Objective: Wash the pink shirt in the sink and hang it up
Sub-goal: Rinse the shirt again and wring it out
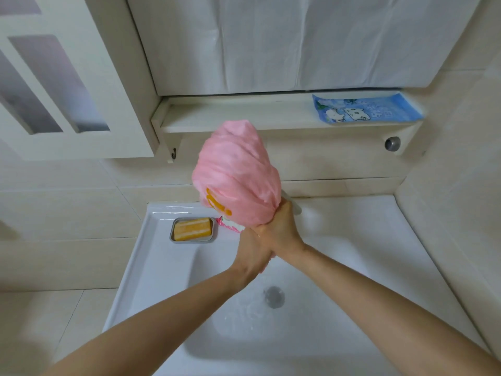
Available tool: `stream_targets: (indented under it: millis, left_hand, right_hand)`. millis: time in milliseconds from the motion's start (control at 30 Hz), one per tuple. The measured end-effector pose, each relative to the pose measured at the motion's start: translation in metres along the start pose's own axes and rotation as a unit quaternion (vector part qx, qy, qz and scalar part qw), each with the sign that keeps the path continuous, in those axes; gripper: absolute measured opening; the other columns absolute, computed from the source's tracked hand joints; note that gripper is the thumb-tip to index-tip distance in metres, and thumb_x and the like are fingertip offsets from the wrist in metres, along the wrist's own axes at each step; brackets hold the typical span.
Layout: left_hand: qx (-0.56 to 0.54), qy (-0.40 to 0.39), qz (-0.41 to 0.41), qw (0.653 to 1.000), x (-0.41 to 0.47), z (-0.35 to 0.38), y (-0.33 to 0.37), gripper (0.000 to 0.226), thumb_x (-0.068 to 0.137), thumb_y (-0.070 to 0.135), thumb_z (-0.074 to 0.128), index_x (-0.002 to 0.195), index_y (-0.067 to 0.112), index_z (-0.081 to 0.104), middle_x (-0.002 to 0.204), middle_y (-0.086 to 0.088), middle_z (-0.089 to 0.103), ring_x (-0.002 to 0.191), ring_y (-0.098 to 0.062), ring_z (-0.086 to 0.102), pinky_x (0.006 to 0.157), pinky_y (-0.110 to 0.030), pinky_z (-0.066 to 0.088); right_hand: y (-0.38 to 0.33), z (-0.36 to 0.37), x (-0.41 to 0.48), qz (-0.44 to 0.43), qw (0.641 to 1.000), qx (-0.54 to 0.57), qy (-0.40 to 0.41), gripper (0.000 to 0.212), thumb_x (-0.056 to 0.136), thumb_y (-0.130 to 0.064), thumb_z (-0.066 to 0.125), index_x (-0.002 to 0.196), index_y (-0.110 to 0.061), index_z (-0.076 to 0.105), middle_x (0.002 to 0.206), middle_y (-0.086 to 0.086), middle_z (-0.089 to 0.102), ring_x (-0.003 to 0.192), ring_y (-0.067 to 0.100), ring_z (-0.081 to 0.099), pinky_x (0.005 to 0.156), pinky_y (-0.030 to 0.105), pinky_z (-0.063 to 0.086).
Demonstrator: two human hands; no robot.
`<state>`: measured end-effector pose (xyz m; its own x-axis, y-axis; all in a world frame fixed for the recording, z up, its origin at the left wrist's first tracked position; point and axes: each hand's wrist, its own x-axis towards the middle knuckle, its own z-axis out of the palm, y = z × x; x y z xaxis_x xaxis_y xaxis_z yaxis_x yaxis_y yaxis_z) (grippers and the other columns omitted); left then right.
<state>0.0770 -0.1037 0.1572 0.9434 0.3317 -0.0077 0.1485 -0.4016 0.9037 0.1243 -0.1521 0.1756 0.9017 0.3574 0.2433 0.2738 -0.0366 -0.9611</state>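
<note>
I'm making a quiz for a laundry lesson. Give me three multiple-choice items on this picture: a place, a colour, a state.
1. Where is the soap bar? A) on the floor B) in a dish on the sink rim C) on a chair
2. What colour is the packet on the shelf? A) blue B) green C) red
3. How is the pink shirt? A) spread flat B) hung on a line C) bunched, gripped
Answers: B, it lies in the dish; A, its wrapper is blue; C, left hand and right hand grip its lower end.

faucet (295, 207) largely behind pink shirt (235, 172), sink (151, 240) cropped
</note>
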Motion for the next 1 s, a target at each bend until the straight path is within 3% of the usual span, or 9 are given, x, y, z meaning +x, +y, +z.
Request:
stream_targets:
  millis: [133, 200, 267, 367, 500, 633, 733, 867, 1000]
  left_hand:
    - [0.022, -0.178, -0.006, 0.984, 0.015, -0.037, -0.011, 0.033, 0.085, 0.009, 0.068, 0.06, 0.025, 0.055, 0.048, 0.015, 0.054, 0.051, 0.003, 0.056, 0.05, -0.006, 0.036]
    - [-0.045, -0.164, -0.032, 0.985, 0.032, -0.066, -0.034, 0.01, 0.083, 0.019, 0.071, 0.086, 0.024, 0.063, 0.076, 0.014, 0.064, 0.093, -0.015, 0.066, 0.067, -0.005, 0.041]
    - [-0.125, -0.143, -0.053, 0.98, 0.042, -0.092, -0.04, 0.05, 0.07, 0.047, 0.072, 0.109, 0.019, 0.06, 0.098, 0.014, 0.07, 0.11, -0.015, 0.061, 0.085, -0.015, 0.044]
    - [-0.204, -0.242, -0.095, 0.944, 0.039, -0.105, -0.02, 0.104, 0.044, 0.078, 0.071, 0.127, 0.019, 0.049, 0.116, 0.001, 0.066, 0.108, -0.01, 0.063, 0.089, -0.025, 0.05]
    - [-0.206, -0.307, -0.081, 0.926, 0.021, -0.073, 0.002, 0.084, 0.039, 0.039, 0.088, 0.111, 0.013, 0.051, 0.098, 0.003, 0.062, 0.084, 0.005, 0.065, 0.074, -0.011, 0.048]
    - [-0.33, -0.265, -0.11, 0.899, 0.014, -0.055, -0.005, 0.086, 0.043, 0.029, 0.09, 0.117, 0.004, 0.053, 0.107, -0.013, 0.07, 0.095, -0.016, 0.068, 0.08, -0.024, 0.054]
    - [-0.309, -0.221, -0.114, 0.918, 0.012, -0.045, -0.003, 0.059, 0.064, 0.021, 0.076, 0.116, 0.0, 0.056, 0.112, -0.022, 0.065, 0.1, -0.027, 0.065, 0.087, -0.033, 0.054]
    - [-0.222, -0.192, -0.095, 0.951, 0.018, -0.032, 0.005, 0.05, 0.066, 0.022, 0.074, 0.107, -0.005, 0.063, 0.108, -0.023, 0.067, 0.104, -0.032, 0.064, 0.099, -0.046, 0.047]
    - [-0.261, -0.189, -0.114, 0.94, 0.021, -0.039, 0.01, 0.057, 0.059, 0.021, 0.075, 0.104, -0.012, 0.06, 0.106, -0.033, 0.061, 0.095, -0.035, 0.062, 0.098, -0.053, 0.045]
  right_hand:
    - [-0.024, -0.029, 0.016, -0.248, 0.949, -0.161, -0.112, 0.006, 0.059, -0.008, 0.056, 0.063, -0.012, 0.055, 0.053, 0.004, 0.058, 0.052, 0.008, 0.052, 0.046, 0.015, 0.038]
    - [-0.025, -0.044, 0.031, -0.459, 0.829, -0.291, -0.133, 0.012, 0.074, -0.006, 0.049, 0.08, -0.008, 0.06, 0.065, 0.01, 0.062, 0.056, 0.022, 0.058, 0.056, 0.026, 0.046]
    - [-0.021, -0.055, 0.043, -0.611, 0.68, -0.378, -0.146, 0.017, 0.085, -0.001, 0.048, 0.086, -0.011, 0.063, 0.072, 0.01, 0.061, 0.064, 0.026, 0.058, 0.066, 0.035, 0.05]
    - [-0.016, -0.051, 0.048, -0.7, 0.545, -0.428, -0.171, 0.021, 0.086, 0.002, 0.058, 0.082, -0.017, 0.066, 0.074, 0.004, 0.06, 0.076, 0.025, 0.055, 0.079, 0.04, 0.052]
    - [-0.01, -0.04, 0.053, -0.697, 0.462, -0.498, -0.229, 0.033, 0.08, 0.0, 0.059, 0.107, -0.017, 0.054, 0.079, 0.0, 0.06, 0.076, 0.021, 0.059, 0.096, 0.045, 0.045]
    - [-0.009, -0.046, 0.051, -0.622, 0.483, -0.575, -0.223, 0.036, 0.087, 0.004, 0.04, 0.09, -0.02, 0.066, 0.08, -0.001, 0.062, 0.081, 0.022, 0.061, 0.099, 0.048, 0.043]
    - [-0.009, -0.047, 0.05, -0.567, 0.511, -0.617, -0.195, 0.038, 0.087, 0.001, 0.034, 0.086, -0.019, 0.065, 0.079, 0.002, 0.062, 0.084, 0.028, 0.06, 0.103, 0.053, 0.036]
    - [-0.005, -0.048, 0.051, -0.496, 0.514, -0.669, -0.206, 0.06, 0.076, -0.008, 0.038, 0.132, -0.028, 0.049, 0.106, 0.011, 0.061, 0.109, 0.033, 0.057, 0.111, 0.062, 0.018]
    - [-0.022, -0.058, 0.057, -0.42, 0.695, -0.55, -0.195, 0.096, 0.059, 0.001, 0.052, 0.147, -0.028, 0.027, 0.153, 0.014, 0.025, 0.144, 0.035, 0.018, 0.115, 0.061, 0.007]
